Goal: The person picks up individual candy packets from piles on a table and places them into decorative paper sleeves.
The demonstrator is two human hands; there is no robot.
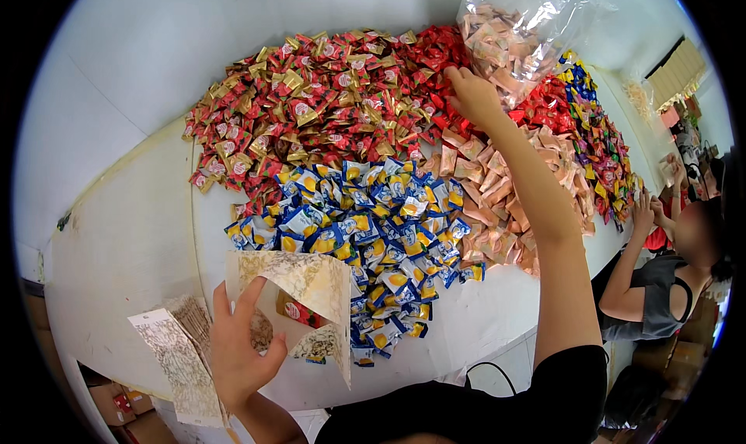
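At the table's front left, my left hand [242, 342] is at an open, marbled cream-and-gold cardboard box [291, 266], fingers and thumb around its near side. Inside the box lies a red-and-gold wrapped sweet [300, 311]. My right hand [475, 97] reaches far across to the red-wrapped sweets [446, 44], beside a clear plastic bag [524, 12] of pink packets. Its fingertips are bent down, and whether they hold a sweet is hidden. Blue-and-white sweets with yellow fruit pictures [373, 228] are heaped just behind the box.
A large heap of red-and-gold sweets [326, 94] covers the back. Loose pink packets [495, 181] lie under my right forearm, with multicoloured sweets [606, 164] farther right. Flat marbled cartons [180, 356] are stacked left of my left hand. Another person [647, 292] is at the right.
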